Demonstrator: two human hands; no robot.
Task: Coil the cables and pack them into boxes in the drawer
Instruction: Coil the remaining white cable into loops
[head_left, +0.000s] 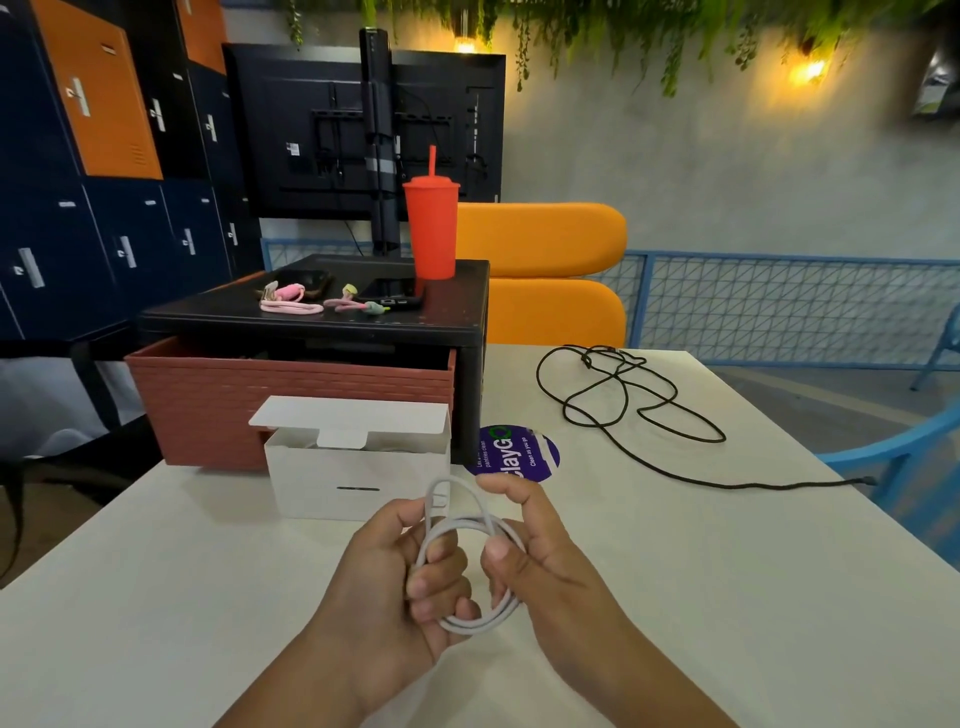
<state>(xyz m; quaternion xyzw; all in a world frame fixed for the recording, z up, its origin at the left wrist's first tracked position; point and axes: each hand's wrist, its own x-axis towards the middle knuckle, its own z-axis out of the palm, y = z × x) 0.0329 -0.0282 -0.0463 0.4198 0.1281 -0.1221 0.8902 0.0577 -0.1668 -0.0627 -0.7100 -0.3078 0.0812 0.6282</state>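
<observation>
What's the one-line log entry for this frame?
phase: coiling | left hand, right hand: both grip white cable | white box: open, by red drawer | black cable: uncoiled on table

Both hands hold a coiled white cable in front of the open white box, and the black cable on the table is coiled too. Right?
No. The head view shows the black cable sprawled loose on the table, not coiled. The left hand and right hand do hold the coiled white cable before the open white box.
</observation>
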